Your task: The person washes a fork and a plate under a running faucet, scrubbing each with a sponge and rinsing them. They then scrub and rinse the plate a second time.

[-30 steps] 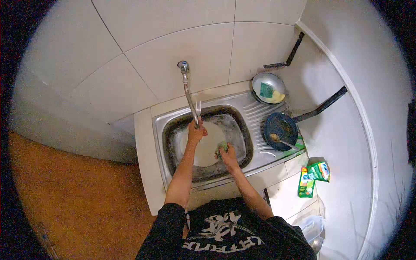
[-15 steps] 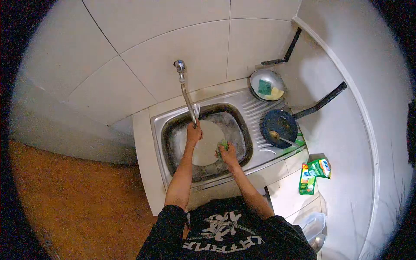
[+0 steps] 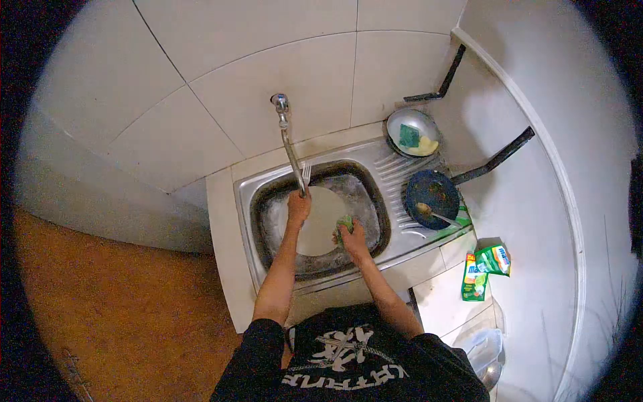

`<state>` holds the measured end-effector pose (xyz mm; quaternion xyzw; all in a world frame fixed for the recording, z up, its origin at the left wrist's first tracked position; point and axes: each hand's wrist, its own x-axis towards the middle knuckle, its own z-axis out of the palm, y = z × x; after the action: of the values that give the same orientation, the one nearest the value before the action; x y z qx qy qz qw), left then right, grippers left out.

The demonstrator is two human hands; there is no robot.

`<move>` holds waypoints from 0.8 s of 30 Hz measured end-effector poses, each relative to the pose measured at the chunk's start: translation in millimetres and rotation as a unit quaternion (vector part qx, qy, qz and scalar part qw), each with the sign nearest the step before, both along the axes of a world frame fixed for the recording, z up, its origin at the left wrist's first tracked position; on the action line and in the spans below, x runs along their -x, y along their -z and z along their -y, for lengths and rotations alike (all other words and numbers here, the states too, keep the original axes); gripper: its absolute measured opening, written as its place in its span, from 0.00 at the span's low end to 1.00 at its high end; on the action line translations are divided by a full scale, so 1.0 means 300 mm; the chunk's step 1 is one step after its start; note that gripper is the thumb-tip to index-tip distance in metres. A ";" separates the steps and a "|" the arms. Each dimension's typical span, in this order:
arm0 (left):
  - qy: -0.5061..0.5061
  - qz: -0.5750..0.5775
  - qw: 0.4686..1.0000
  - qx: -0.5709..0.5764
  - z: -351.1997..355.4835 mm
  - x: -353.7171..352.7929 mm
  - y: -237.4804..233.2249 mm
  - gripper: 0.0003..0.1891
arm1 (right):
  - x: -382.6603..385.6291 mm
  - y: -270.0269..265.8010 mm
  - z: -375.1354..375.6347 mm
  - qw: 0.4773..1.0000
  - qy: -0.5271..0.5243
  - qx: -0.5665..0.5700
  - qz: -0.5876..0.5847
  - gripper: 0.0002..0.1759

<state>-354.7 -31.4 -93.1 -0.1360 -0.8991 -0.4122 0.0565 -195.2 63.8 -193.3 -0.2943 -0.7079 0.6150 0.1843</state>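
My left hand (image 3: 299, 206) is closed around a fork (image 3: 307, 173), its tines pointing up toward the wall, right at the mouth of the faucet (image 3: 292, 157). Fingers of my right hand (image 3: 352, 241) are wrapped around a green sponge (image 3: 345, 223), a short way to the right. Both hands are over the metal sink (image 3: 380, 201). Below them in the basin shows a pale, round, flat shape (image 3: 321, 244), partly covered by my hands, with whitish suds around it.
On the drainboard (image 3: 388, 167) right of the basin, a dark frying pan (image 3: 439, 187) holds a spoon (image 3: 432, 212). Behind it, a metal pan (image 3: 418, 120) holds a green scouring pad (image 3: 409, 135) and a yellow sponge (image 3: 424, 145). Green packets (image 3: 476, 281) lie at the right.
The fork has turned slightly so more of its tines show beside the faucet. My left hand has shifted a little left; my right hand stays nearly in place with the sponge.
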 end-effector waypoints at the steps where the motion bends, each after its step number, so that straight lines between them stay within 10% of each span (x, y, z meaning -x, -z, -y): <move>1: 0.042 0.072 0.995 -0.062 0.005 -0.011 -0.018 0.20 | -0.002 -0.012 -0.001 1.000 -0.004 -0.020 0.011 0.12; 11: 0.097 0.238 0.930 -0.263 -0.009 -0.033 -0.140 0.15 | -0.042 -0.166 0.020 0.988 0.066 -0.140 0.013 0.17; 17: 0.105 0.300 0.901 -0.294 0.003 -0.023 -0.170 0.10 | -0.019 -0.086 -0.008 0.996 -0.040 0.058 0.055 0.22; 20: 0.135 0.292 0.890 -0.323 0.047 -0.012 -0.055 0.09 | -0.028 -0.159 0.005 0.968 0.091 -0.228 0.057 0.14; 24: 0.180 0.274 0.890 -0.317 0.111 -0.059 -0.034 0.10 | -0.047 -0.296 -0.049 0.986 0.026 0.159 -0.045 0.10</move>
<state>-336.9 -64.8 -82.8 -0.1521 -0.6607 -0.6990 -0.2275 -181.1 78.6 -104.6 -0.3102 -0.5846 0.7271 0.1828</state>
